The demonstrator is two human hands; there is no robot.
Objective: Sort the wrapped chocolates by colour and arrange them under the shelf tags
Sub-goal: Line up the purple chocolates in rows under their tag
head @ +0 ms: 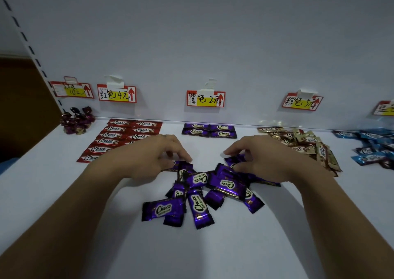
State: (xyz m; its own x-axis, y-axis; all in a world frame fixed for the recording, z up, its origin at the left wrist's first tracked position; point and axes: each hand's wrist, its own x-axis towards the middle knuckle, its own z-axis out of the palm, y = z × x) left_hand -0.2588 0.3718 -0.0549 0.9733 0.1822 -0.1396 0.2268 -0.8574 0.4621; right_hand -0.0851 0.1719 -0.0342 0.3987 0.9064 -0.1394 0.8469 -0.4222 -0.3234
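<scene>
Both hands' fingers (183, 153) curl over the purple pile (200, 191) — grip hidden; blue chocolates (373, 146) cut off

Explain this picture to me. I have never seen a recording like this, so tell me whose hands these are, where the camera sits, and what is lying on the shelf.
There is no machine here. A person wears a camera on the head, looking down at their own two bare hands on a white shelf.

The left hand and right hand both reach into a loose purple pile of wrapped chocolates. The fingers touch wrappers; whether any is actually gripped I cannot tell.

At the back, tags are taped to the wall. Under the purple tag lie four purple bars in a neat block. The red bars lie in tidy rows; the gold pile and blue pile are loose. Far left sit dark twist-wrapped sweets.
</scene>
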